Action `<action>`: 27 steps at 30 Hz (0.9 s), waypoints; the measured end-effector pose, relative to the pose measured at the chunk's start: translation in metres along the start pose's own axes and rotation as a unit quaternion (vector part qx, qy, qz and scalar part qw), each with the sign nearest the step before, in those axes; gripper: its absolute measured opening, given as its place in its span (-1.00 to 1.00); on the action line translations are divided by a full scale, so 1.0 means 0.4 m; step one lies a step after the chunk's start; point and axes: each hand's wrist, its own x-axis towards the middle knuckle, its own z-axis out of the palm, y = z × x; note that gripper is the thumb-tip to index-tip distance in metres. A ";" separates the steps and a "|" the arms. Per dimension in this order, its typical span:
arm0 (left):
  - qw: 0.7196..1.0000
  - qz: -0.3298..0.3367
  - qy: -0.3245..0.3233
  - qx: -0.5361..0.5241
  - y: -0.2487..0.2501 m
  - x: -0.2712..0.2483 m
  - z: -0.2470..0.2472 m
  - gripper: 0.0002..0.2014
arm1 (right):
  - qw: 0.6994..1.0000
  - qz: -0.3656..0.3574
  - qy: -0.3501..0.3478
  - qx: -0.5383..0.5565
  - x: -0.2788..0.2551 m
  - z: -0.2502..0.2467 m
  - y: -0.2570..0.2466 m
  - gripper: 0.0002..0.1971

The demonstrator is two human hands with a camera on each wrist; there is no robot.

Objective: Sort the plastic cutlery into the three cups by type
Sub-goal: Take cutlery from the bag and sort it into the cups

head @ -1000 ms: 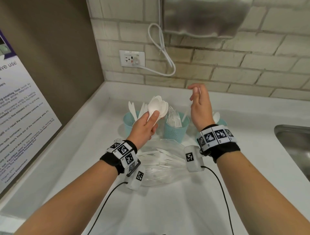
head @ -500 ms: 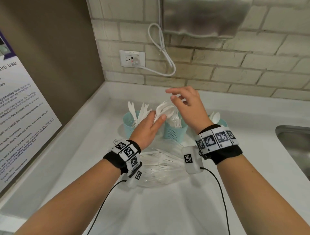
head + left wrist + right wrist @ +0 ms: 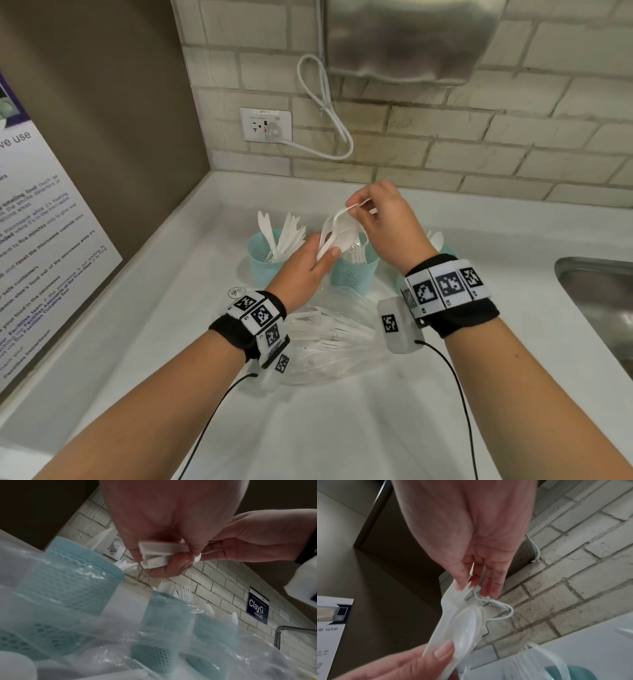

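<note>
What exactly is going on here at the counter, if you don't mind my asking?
A person is sorting white plastic cutlery into three teal cups. The left hand grips a bunch of spoons by the handles, while the right hand pinches one piece at the top of the bunch. The left cup holds knives, the middle cup forks. More cutlery lies in a clear plastic bag on the counter.

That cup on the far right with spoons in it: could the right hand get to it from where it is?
Probably yes. The right cup stands just beside the right hand's wrist, its mouth open upward with nothing over it. The hand is busy, though, pinching a piece from the bunch of cutlery that the left hand grips.
</note>
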 end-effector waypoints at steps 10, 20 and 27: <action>0.999 -0.036 0.039 -0.002 -0.008 0.028 0.012 -0.71 | 0.976 -0.069 0.205 0.036 0.032 -0.174 -0.041 -0.84; 0.981 -0.059 0.056 -0.175 -0.013 0.030 0.013 -0.76 | 0.993 0.006 0.067 -0.095 -0.022 -0.007 0.131 -0.82; 0.988 -0.035 0.040 -0.147 0.012 0.031 0.038 -0.75 | 0.996 0.073 -0.009 -0.057 -0.062 0.018 0.123 -0.64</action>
